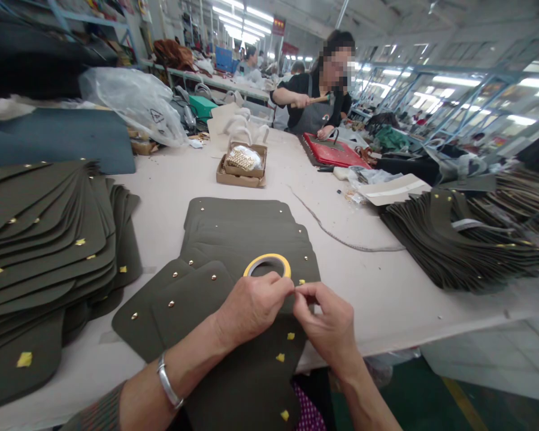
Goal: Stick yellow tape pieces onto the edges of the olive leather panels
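My left hand [258,302], with a silver bracelet on its wrist, is closed at the lower rim of a roll of yellow tape [286,265]. Against its fingertips, my right hand [327,317] pinches with thumb and forefinger; what lies between them is too small to make out. Beneath both hands, dark olive panels [247,239] with brass-coloured studs lie overlapped on the table. One dark panel [247,383] reaches over the near edge toward my lap, with small yellow tape pieces [280,358] along its right side.
Fanned stacks of similar panels lie left [49,239] and right [458,239]. Farther back are a small cardboard box [240,179] of gold-coloured parts and a cord [327,230]. Across the pale table [377,311], a co-worker [317,90] holds a hammer [317,100] over a red board [332,152].
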{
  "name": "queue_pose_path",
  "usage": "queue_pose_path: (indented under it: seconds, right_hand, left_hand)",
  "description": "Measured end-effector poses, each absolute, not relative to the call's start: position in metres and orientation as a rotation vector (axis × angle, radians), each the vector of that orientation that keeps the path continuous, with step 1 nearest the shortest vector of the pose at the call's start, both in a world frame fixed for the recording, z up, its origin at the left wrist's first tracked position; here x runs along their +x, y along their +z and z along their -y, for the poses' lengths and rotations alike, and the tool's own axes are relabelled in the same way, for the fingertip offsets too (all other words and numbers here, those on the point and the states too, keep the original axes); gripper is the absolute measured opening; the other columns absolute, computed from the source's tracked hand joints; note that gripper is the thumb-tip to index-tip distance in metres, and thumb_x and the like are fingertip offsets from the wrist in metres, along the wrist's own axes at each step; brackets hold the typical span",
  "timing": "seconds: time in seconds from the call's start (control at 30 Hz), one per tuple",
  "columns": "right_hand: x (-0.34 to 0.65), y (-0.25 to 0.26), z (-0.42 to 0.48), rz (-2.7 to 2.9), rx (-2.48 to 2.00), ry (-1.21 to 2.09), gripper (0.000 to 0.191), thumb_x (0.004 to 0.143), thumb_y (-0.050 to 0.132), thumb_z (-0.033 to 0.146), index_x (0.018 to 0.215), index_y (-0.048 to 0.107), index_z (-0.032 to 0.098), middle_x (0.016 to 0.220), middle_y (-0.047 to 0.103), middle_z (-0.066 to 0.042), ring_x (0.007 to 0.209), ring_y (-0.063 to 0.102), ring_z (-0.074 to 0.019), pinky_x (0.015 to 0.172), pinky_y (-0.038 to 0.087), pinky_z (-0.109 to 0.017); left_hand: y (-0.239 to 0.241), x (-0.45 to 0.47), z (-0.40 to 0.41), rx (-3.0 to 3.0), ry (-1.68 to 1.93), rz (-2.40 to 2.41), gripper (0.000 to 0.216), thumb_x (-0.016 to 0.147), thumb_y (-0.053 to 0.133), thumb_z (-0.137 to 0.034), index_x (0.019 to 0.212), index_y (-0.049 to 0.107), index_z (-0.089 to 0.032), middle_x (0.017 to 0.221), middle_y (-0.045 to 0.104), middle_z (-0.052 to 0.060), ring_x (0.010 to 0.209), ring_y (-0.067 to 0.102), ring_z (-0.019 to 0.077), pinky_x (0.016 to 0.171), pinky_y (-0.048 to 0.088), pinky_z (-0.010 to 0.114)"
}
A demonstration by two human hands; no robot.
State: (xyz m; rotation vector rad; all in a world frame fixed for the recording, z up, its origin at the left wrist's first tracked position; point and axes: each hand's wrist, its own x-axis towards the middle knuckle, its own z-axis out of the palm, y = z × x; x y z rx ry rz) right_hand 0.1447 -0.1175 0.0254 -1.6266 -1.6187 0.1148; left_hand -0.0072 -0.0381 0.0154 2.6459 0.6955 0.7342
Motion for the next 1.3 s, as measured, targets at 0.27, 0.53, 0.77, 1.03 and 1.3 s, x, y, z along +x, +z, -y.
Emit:
queue_pose_path:
  seconds: [0.27,0.53,0.77,1.03,1.3]
  right_hand:
    - [0.166,0.017,0.109,0.839,-1.656,0.759,0.022,0.071,0.069,0.039,0.068,0.064,0.017,0.051,0.060,0.002,0.045,0.057,-0.0126,0.046,0.049,-0.024]
    - [0.209,-0.005,0.123,0.706,-1.697,0.788,0.035,0.066,0.077,0.046,0.077,0.069,0.014,0.064,0.067,-0.002,0.058,0.063,-0.0146,0.059,0.056,-0.027]
    - [0.217,-0.009,0.120,0.703,-1.682,0.965,0.038,0.062,0.079,0.047,0.073,0.068,0.013,0.060,0.064,-0.001,0.054,0.061,-0.0123,0.055,0.054,-0.024]
    - [0.218,0.001,0.123,0.938,-1.807,0.983,0.037,0.069,0.074,0.049,0.074,0.067,0.013,0.060,0.064,-0.001,0.050,0.058,-0.0108,0.052,0.050,-0.022]
    - [0.208,0.007,0.140,0.931,-1.826,0.941,0.037,0.071,0.073,0.050,0.078,0.067,0.014,0.069,0.070,-0.006,0.061,0.064,-0.0141,0.059,0.052,-0.024]
  left_hand:
    - [0.024,0.003,0.047,2.710,0.897,-0.659,0.020,0.094,0.040,-0.017,0.079,0.052,-0.018,0.071,0.056,0.000,0.063,0.052,0.0130,0.056,0.041,0.023]
    - [0.007,0.014,0.016,2.839,0.557,-0.936,0.012,0.093,0.044,-0.019,0.096,0.056,-0.018,0.092,0.062,0.005,0.090,0.053,0.0236,0.078,0.044,0.037]
    - [0.006,0.012,0.017,2.796,0.541,-0.858,0.012,0.092,0.047,-0.022,0.101,0.055,-0.018,0.092,0.060,0.005,0.090,0.051,0.0233,0.086,0.041,0.040]
    - [0.008,0.006,0.022,2.813,0.452,-0.716,0.018,0.096,0.036,-0.020,0.097,0.053,-0.018,0.088,0.058,0.004,0.080,0.052,0.0198,0.072,0.042,0.033]
    - [0.012,-0.004,0.024,2.768,0.438,-0.642,0.017,0.090,0.053,-0.030,0.103,0.054,-0.018,0.093,0.060,0.006,0.088,0.052,0.0216,0.080,0.044,0.035]
